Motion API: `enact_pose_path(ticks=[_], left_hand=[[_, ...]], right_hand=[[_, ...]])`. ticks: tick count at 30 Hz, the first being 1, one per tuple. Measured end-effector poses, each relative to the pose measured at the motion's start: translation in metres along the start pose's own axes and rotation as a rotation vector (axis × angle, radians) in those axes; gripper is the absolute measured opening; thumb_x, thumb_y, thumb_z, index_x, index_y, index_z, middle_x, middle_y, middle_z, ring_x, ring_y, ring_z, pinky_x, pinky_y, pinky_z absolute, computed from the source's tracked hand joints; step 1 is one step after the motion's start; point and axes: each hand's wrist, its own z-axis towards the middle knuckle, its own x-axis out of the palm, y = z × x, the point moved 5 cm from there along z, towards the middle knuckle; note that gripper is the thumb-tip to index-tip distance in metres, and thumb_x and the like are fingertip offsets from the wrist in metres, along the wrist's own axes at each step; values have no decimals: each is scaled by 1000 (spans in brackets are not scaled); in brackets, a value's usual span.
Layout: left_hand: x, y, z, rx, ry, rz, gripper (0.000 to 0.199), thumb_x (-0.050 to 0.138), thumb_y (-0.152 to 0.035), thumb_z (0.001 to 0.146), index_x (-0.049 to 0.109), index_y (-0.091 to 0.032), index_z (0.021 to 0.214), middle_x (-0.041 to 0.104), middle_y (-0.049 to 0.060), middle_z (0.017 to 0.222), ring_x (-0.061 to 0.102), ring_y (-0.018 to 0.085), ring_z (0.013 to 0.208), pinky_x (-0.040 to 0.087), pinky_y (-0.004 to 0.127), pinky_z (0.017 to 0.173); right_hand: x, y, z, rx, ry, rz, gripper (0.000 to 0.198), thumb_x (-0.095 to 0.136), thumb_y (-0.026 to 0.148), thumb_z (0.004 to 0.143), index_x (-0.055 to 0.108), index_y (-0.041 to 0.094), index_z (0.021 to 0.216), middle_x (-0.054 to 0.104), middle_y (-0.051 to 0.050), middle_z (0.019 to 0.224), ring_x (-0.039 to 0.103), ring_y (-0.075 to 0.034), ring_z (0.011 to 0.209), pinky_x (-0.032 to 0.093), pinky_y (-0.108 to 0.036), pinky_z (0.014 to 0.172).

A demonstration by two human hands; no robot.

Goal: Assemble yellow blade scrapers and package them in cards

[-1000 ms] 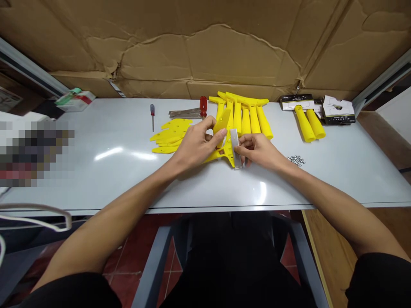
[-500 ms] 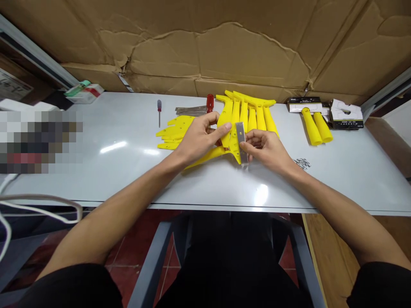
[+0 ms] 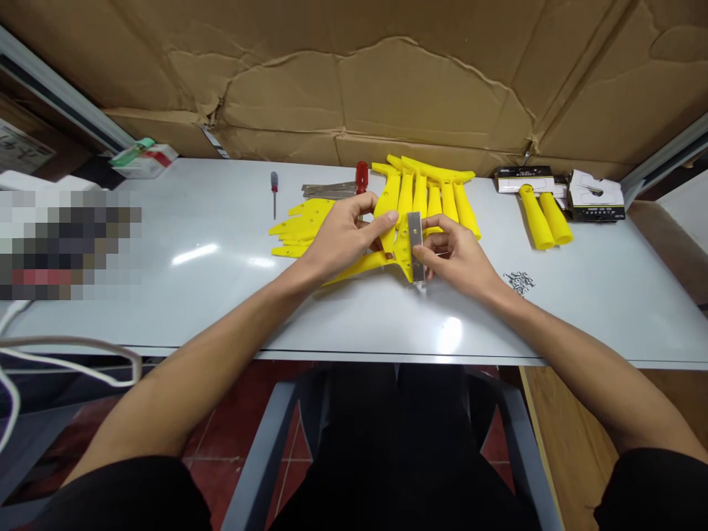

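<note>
In the middle of the table, my left hand (image 3: 344, 234) is closed on a yellow plastic handle (image 3: 404, 254), its thumb lying over the yellow parts there. The wide T-shaped head faces right, and its shaft slants down-left under my wrist. Between the thumb and fingers of my right hand (image 3: 454, 254) is a flat silver metal blade (image 3: 417, 227), upright along the edge of that head. I cannot tell whether blade and head touch all along. Just behind my hands stands a row of yellow T-shaped handles (image 3: 436, 173). Flat yellow plates (image 3: 310, 214) lie left of my left hand.
Behind the plates lie thin metal strips (image 3: 329, 190), a red-handled screwdriver (image 3: 361, 177) and a small screwdriver (image 3: 274, 193). Small screws (image 3: 518, 282) are heaped by my right forearm. Two yellow tubes (image 3: 545, 220) and black-and-white boxes (image 3: 596, 198) are at back right. Cardboard (image 3: 343, 88) walls the rear.
The blade and my right fingers have shifted very slightly. My left hand keeps nearly the same place and grip.
</note>
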Motion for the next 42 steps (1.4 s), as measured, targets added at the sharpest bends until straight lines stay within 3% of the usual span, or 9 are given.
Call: enact_pose_path(ticks=[12, 20, 26, 30, 33, 37, 42], left_hand=[[-3, 7, 3, -119, 11, 57, 44, 83, -56, 78, 59, -18, 83, 68, 2, 87, 62, 13, 64, 56, 27, 57], [-4, 12, 6, -100, 14, 146, 43, 79, -57, 79, 62, -18, 87, 67, 2, 89, 62, 12, 61, 56, 26, 54], [0, 11, 3, -39, 34, 248, 49, 78, -63, 79, 60, -18, 83, 62, 1, 82, 66, 15, 59, 50, 24, 49], [1, 11, 3, -35, 59, 277, 42, 75, -57, 81, 58, -19, 81, 60, 0, 78, 63, 13, 59, 46, 24, 50], [3, 9, 2, -4, 89, 364, 38, 71, -49, 85, 51, -20, 72, 52, -3, 66, 53, 11, 56, 38, 23, 51], [5, 5, -1, 82, 88, 478, 38, 70, -42, 85, 46, -20, 65, 40, -6, 58, 37, 9, 55, 28, 25, 52], [11, -1, -5, 175, 120, 523, 34, 68, -38, 86, 51, -19, 63, 44, -5, 60, 39, 10, 58, 30, 27, 55]], right_hand=[[3, -8, 3, 20, 30, 47, 52, 70, 48, 88, 48, 20, 127, 65, 2, 77, 60, -10, 63, 55, -27, 60], [2, -11, 5, -8, 58, 18, 56, 70, 28, 84, 47, 20, 134, 66, 3, 75, 63, -10, 66, 52, -25, 64], [1, -16, 6, 102, 84, 36, 61, 70, 22, 80, 43, 19, 134, 63, 5, 70, 57, -9, 58, 44, -24, 61], [-3, -14, 4, 106, 84, -130, 67, 72, 29, 81, 39, 20, 139, 66, 2, 76, 60, -12, 66, 44, -28, 65], [-7, -9, 0, 70, 50, -345, 67, 71, 39, 85, 37, 21, 139, 61, 4, 70, 57, -13, 64, 40, -28, 65], [-9, -1, -4, 59, 62, -458, 51, 69, 43, 89, 42, 23, 127, 49, 9, 56, 44, -9, 53, 31, -28, 60], [-7, 1, -2, 51, 112, -547, 27, 67, 40, 91, 54, 18, 98, 57, 4, 64, 44, -7, 58, 29, -27, 63]])
